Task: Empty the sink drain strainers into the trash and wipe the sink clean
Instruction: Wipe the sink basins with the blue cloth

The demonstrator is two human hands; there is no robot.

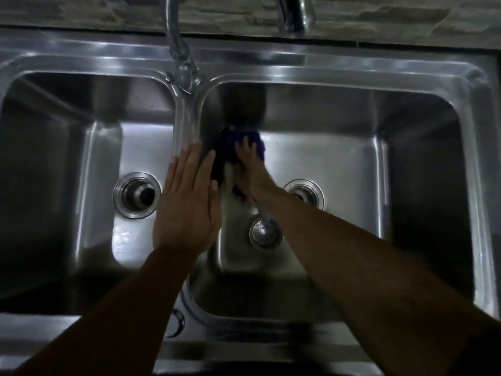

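A double stainless steel sink (352, 69) fills the view. My right hand (250, 169) presses a dark blue cloth (229, 143) against the left wall of the right basin, near the divider. Flat on the divider between the basins rests my left hand (187, 202), fingers together and holding nothing. The left basin's drain (137, 195) shows a dark centre. Behind my right forearm lies the right basin's drain (305, 192), partly hidden. A round metal strainer or stopper (264, 233) lies on the right basin's floor beside my forearm.
A curved chrome faucet (180, 63) ends above the back of the divider. A second chrome fitting (295, 14) stands at the stone-tiled back wall. Water glistens on the left basin's floor (122, 237). A small round hole (176, 322) sits in the front rim.
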